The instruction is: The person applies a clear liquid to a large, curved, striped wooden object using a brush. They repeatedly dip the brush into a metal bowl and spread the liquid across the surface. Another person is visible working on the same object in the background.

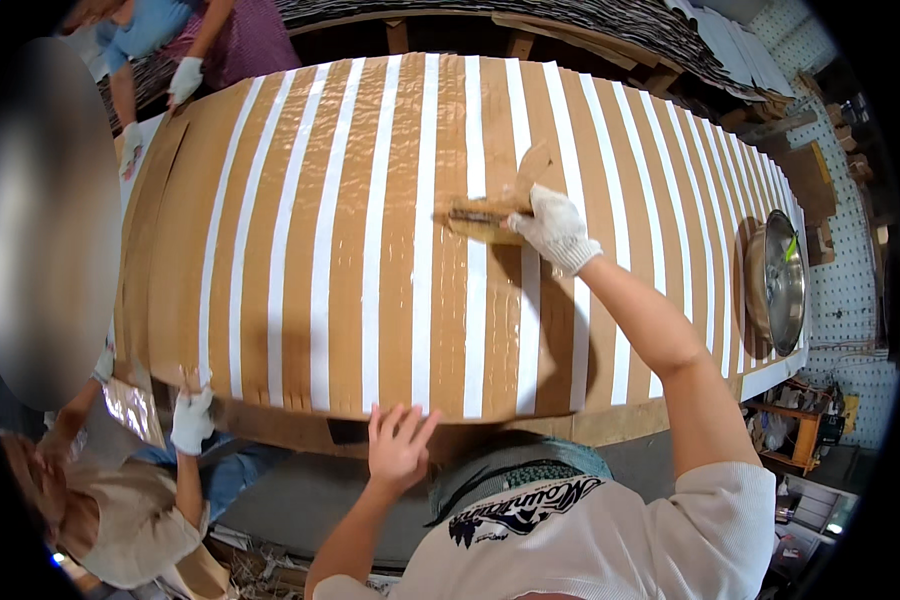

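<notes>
Left hand rests at table edge; right hand holds brush pointing left.

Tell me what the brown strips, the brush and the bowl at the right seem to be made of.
Brown strips: likely cardboard or kraft paper, matte tan where dry, glossy and rippled where coated wet.
Brush: apparently wood, pale tan handle and block; bristles too small to judge. The gloved right hand grips it.
Bowl: metal, probably steel, with a shiny grey reflective inside.
</notes>
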{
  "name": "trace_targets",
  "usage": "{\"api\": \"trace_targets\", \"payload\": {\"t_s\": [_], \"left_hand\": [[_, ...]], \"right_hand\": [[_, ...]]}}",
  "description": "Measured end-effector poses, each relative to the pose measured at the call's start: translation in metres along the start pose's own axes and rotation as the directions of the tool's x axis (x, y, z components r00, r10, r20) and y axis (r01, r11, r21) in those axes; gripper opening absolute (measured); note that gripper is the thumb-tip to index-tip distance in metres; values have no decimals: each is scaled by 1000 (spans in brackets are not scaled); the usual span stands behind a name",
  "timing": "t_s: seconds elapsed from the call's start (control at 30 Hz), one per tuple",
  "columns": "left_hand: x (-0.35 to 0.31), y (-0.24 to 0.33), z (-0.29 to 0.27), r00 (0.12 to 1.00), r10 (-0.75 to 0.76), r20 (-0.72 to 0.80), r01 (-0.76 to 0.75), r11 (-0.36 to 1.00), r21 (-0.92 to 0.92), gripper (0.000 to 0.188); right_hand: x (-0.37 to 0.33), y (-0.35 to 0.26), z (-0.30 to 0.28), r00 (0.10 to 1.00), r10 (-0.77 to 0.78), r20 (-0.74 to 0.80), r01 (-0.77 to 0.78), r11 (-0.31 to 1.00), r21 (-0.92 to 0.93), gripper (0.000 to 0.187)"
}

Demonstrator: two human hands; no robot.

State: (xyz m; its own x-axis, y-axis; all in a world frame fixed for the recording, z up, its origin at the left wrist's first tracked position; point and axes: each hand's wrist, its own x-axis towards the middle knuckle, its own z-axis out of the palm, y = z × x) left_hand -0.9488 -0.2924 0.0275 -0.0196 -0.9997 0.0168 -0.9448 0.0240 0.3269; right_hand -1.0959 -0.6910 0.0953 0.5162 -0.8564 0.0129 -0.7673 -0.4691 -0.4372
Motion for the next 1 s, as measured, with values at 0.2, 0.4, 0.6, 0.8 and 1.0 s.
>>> {"api": "trace_targets", "payload": {"t_s": [0.2, 0.4, 0.6, 0.8, 1.0], "left_hand": [[-5, -9, 13, 1000, 26, 12, -27, 999, 22, 67], [-8, -14, 14, 992, 30, 120, -36, 998, 54, 65], [-14, -12, 15, 992, 12, 128, -20, 998, 54, 70], [-9, -11, 15, 978, 0, 207, -14, 997, 70, 88], [-5, -3, 11, 999, 13, 40, -14, 1000, 18, 79]], "right_hand": [[163, 38, 5, 988, -12, -155, 16, 1000, 25, 35], [291, 64, 19, 963, -82, -255, 57, 993, -104, 38], [298, 53, 27, 949, 53, -312, -106, 982, -156, 38], [175, 47, 43, 944, -327, 37, 309, 842, -443, 38], [-69, -8, 21, 849, -529, 17, 523, 843, 124, 37]]}}
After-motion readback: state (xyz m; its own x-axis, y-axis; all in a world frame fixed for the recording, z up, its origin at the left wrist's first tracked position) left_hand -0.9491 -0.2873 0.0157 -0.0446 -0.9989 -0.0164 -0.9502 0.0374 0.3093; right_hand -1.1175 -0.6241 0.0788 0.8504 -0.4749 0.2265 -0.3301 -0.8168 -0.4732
